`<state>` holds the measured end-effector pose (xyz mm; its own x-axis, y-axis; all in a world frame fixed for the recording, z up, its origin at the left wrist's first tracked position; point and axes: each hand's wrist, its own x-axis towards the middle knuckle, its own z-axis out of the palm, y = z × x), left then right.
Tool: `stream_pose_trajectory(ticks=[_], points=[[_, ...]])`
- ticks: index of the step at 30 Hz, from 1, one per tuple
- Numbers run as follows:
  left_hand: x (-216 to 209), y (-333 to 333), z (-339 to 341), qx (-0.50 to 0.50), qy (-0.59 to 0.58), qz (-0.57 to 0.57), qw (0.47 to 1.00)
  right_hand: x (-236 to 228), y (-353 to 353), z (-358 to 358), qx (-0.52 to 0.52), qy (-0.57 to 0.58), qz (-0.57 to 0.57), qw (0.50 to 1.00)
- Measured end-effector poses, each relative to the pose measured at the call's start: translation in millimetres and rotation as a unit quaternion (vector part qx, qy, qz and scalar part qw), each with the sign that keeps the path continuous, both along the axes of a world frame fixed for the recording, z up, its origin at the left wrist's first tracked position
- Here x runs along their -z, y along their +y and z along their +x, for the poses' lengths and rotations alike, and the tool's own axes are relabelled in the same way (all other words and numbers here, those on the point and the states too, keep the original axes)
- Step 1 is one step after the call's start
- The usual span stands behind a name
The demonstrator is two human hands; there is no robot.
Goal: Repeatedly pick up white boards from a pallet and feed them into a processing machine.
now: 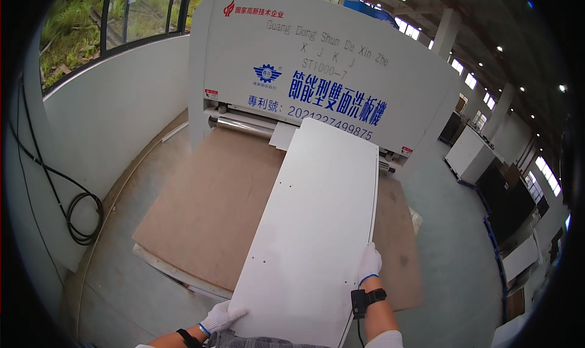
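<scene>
A long white panel [317, 220] with small drilled holes stretches away from my body toward a large white machine [244, 49]. My left hand [224, 317], in a white knit glove, grips the panel's left edge near its close end, thumb on top. Farther along the right edge, my gloved right hand [370, 262] holds the same panel, its fingers partly hidden. The panel's far end is raised in front of the machine's opening. Behind it, a second white piece [282, 136] lies at the metal roller [245, 126], partly covered.
A broad brown board [207, 202] lies on a low stack under the panel. Black cable [85, 217] hangs coiled against the left wall [140, 86], below a window. Across the grey floor [448, 244] on the right stand dark and white panels [506, 195].
</scene>
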<state>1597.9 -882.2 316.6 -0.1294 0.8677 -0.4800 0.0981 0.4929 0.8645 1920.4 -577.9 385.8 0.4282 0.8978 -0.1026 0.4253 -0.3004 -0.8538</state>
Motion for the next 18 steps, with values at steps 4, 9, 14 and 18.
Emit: stream_pose_trajectory(ticks=[4, 9, 14, 18], points=[[-1.0, -4.5, -2.8, -0.028, -0.021, 0.018, 0.999, -3.2, -2.8, -16.6, -0.001, -0.018, -0.004, 1.000], [15.1, -12.4, -10.9, -0.039, -0.005, 0.003, 0.999, -6.7, -9.8, -34.2, -0.033, -0.021, -0.027, 0.999], [21.5, -11.8, -16.7, -0.043, -0.034, -0.014, 0.998, 7.0, -6.7, -30.5, -0.033, 0.019, -0.022, 0.999], [35.9, -17.1, -22.8, -0.029, -0.019, 0.011, 0.999, 1.3, -26.8, -31.7, -0.093, -0.097, -0.039, 0.990]])
